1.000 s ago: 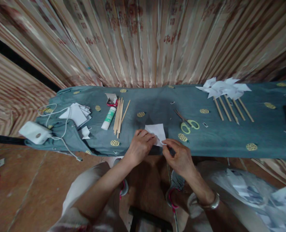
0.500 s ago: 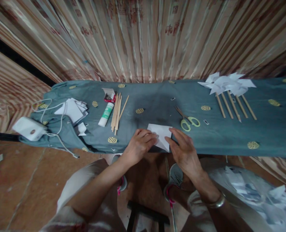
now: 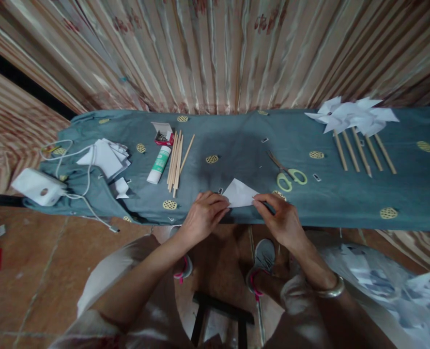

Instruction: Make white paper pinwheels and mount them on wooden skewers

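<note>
A small white paper [image 3: 239, 195], folded into a triangle, lies near the front edge of a table covered with a teal cloth [image 3: 237, 150]. My left hand [image 3: 203, 216] presses its curled fingertips on the paper's left corner. My right hand [image 3: 280, 219] pinches the right corner with fingers together. Green-handled scissors [image 3: 289, 175] lie just right of the paper.
A glue stick [image 3: 159, 165], a bundle of wooden sticks [image 3: 176, 162] and a small red box of pins [image 3: 163, 136] lie left of centre. Stacked white paper squares [image 3: 106, 157] and a white charger with cable [image 3: 37, 186] sit far left. Finished white pinwheels on sticks [image 3: 356, 123] lie at the right.
The paper went from a flat square to a folded triangle. My right hand moved from lying over its right side to pinching the right corner; the left hand stayed at the left corner.
</note>
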Demonstrator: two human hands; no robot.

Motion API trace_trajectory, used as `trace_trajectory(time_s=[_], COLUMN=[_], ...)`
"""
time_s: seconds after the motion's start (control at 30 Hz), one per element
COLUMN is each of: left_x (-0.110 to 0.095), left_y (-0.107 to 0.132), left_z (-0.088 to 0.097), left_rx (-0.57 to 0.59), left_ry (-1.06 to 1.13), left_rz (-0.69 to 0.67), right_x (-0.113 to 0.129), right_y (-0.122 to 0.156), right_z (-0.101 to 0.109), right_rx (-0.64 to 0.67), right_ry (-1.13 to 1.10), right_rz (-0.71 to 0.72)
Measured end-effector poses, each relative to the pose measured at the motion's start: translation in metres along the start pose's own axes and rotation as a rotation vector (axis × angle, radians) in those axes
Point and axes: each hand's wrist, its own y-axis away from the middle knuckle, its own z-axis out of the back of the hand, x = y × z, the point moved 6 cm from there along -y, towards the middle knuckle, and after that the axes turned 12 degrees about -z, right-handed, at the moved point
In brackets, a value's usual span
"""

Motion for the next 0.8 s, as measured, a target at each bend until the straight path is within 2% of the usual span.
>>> trace_trajectory(time_s=[0.27,0.47,0.57,0.7,0.8], left_x=[0.01,0.015,0.004,-0.026,-0.033], left_y=[0.002,0.005,0.003,-0.001,-0.001], left_z=[0.001,0.002,0.004,-0.008,-0.023], left_rx=[-0.089,-0.083,-0.07,0.017,0.11], left_ry=[0.043,0.069,-0.058,-0.214,-0.227], left_rz=[0.077,0.151,0.063,-0.184,-0.203], right_x=[0.0,0.006,0.006,0.004,0.004], right_y=[-0.013,-0.022,-0.024,-0.025,-0.025], right_z=[-0.005,-0.008,-0.009,-0.011,-0.012], right_rx=[-0.032,-0.043,-0.06,-0.067,-0.071], right_ry=[0.071,0.095,0.096,0.105,0.119], right_rz=[-0.042,0.005,-0.003,-0.023,-0.02])
